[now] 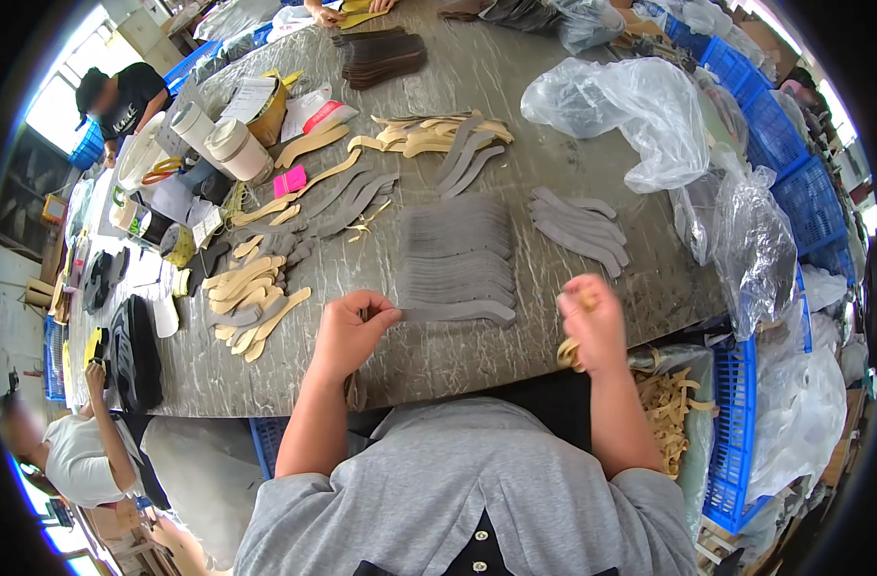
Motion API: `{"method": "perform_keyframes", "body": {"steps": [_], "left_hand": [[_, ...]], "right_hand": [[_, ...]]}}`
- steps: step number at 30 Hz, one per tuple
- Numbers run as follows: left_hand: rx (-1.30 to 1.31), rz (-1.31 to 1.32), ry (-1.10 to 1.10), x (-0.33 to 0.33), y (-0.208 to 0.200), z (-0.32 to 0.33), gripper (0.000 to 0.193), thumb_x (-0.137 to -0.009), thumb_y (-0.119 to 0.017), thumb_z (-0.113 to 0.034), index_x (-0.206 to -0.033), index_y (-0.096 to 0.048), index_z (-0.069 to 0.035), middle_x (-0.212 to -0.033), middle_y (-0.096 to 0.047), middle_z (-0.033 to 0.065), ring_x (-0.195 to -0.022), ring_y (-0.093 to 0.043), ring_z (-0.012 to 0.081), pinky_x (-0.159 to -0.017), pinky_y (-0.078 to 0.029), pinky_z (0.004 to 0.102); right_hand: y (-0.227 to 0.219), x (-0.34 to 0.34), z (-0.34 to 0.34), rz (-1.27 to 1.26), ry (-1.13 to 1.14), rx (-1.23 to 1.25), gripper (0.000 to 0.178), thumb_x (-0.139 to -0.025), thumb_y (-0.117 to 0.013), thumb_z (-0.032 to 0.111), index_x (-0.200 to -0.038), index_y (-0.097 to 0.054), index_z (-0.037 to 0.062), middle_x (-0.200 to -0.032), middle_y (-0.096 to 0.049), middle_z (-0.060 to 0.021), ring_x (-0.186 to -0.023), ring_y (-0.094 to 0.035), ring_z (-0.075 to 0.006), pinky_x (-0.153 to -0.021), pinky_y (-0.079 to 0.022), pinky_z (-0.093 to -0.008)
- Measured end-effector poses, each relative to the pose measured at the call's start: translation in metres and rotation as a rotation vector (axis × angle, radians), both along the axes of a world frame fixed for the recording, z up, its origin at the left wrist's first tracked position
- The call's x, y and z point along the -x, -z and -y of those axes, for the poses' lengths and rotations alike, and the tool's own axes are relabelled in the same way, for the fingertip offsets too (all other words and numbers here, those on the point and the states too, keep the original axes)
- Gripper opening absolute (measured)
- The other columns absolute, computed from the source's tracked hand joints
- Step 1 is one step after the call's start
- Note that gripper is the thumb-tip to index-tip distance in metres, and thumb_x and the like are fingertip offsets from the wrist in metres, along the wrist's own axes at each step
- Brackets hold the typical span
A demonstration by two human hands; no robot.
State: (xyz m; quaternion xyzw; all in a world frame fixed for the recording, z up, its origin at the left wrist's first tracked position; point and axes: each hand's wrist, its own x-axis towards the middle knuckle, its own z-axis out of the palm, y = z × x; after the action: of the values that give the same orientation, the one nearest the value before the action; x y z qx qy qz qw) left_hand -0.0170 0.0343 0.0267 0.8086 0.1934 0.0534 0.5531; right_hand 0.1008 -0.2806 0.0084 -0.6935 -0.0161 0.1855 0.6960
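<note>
My left hand [354,331] pinches the left end of a grey curved strip [462,311], the nearest of a long overlapping row of grey strips [457,245]. That strip lies on the table with its wider, bent end to the right. Raised near the table's front edge, my right hand [600,322] is closed and slightly blurred. A curled tan strip [571,355] hangs from it, and a bit of tan shows between the fingers. A smaller fan of grey curved pieces [579,228] lies just beyond my right hand.
Tan and grey strips [256,293] lie heaped at the left, more [438,134] farther back. White tubs [237,149] stand back left. Clear plastic bags [630,106] cover the right side. A blue crate [731,432] and tan scraps [667,422] sit beside me. Other people work around the table.
</note>
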Motion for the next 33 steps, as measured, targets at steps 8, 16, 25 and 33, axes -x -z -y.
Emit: {"method": "perform_keyframes", "body": {"steps": [8, 16, 25, 33], "left_hand": [[-0.071, -0.112, 0.051, -0.015, 0.010, 0.004, 0.011, -0.081, -0.075, -0.010, -0.082, -0.070, 0.000, -0.066, -0.060, -0.0019, -0.061, -0.049, 0.0046, -0.055, -0.039, 0.0232], [-0.152, -0.157, 0.065, -0.027, 0.029, 0.002, 0.014, -0.080, -0.074, -0.013, -0.082, -0.071, 0.001, -0.063, -0.061, 0.0021, -0.058, -0.051, 0.0073, -0.054, -0.042, 0.0264], [-0.205, -0.176, 0.084, -0.030, 0.036, 0.002, 0.016, -0.080, -0.073, -0.015, -0.085, -0.071, 0.000, -0.067, -0.066, 0.0113, -0.061, -0.060, 0.0166, -0.060, -0.048, 0.0324], [-0.333, -0.124, 0.085, -0.031, 0.041, 0.007, 0.016, -0.080, -0.072, -0.016, -0.085, -0.069, -0.001, -0.074, -0.068, 0.0177, -0.068, -0.066, 0.0304, -0.065, -0.052, 0.0392]], "right_hand": [[0.042, 0.015, -0.041, 0.151, -0.174, 0.045, 0.013, -0.088, -0.069, 0.005, -0.095, -0.058, 0.0042, -0.080, -0.058, 0.0024, -0.075, -0.054, -0.0061, -0.068, -0.045, -0.0238], [0.046, 0.017, -0.052, 0.366, -0.093, 0.322, 0.013, -0.084, -0.068, 0.000, -0.089, -0.057, 0.0028, -0.073, -0.057, 0.0006, -0.067, -0.051, -0.0056, -0.060, -0.044, -0.0250], [0.046, 0.017, -0.054, 0.410, -0.072, 0.410, 0.015, -0.080, -0.071, 0.002, -0.089, -0.058, 0.0014, -0.073, -0.063, -0.0068, -0.068, -0.058, -0.0123, -0.063, -0.048, -0.0290], [0.036, 0.031, -0.062, 0.964, -0.241, 0.840, 0.024, -0.079, -0.066, 0.005, -0.102, -0.069, 0.0130, -0.086, -0.054, -0.0107, -0.071, -0.062, -0.0288, -0.059, -0.052, -0.0408]]}}
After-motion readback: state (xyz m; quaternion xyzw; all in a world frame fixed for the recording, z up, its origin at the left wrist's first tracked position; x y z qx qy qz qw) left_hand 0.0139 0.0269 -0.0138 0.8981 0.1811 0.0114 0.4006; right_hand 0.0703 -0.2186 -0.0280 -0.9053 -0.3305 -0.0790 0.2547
